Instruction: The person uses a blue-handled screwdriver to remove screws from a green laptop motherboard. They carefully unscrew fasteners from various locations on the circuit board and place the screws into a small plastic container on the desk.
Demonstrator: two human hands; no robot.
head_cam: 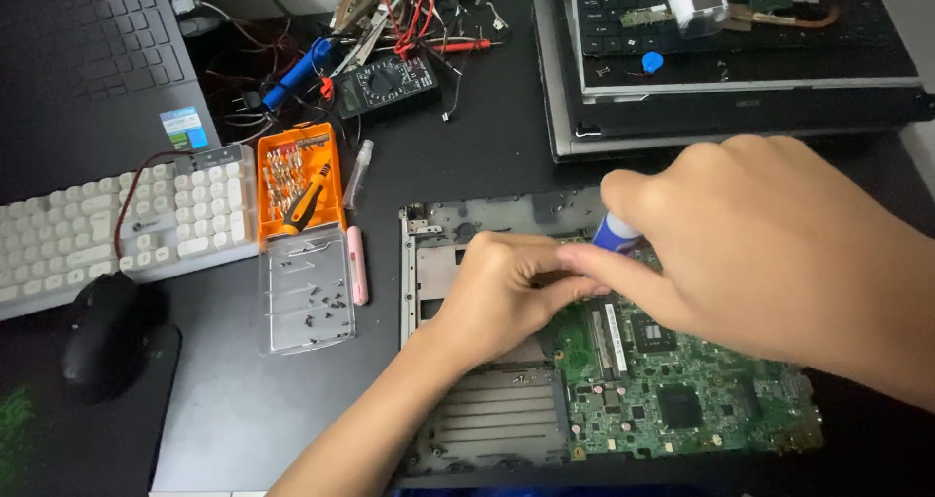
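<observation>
Two hands over a green circuit board (682,400): right hand (769,254) grips a blue-handled screwdriver (614,232); left hand (506,293), at nine o'clock, pinches its tip.

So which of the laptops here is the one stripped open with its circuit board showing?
The one under both hands, its green motherboard bare; the others show keyboards.

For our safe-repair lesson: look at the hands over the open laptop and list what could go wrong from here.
1. The right hand presses a blue-handled tool near the green circuit board; a slip might scratch it.
2. Tiny screws lie loose in the clear lid; a nudge could scatter them.
3. The left hand touches the board bare, so static is possible.
</observation>
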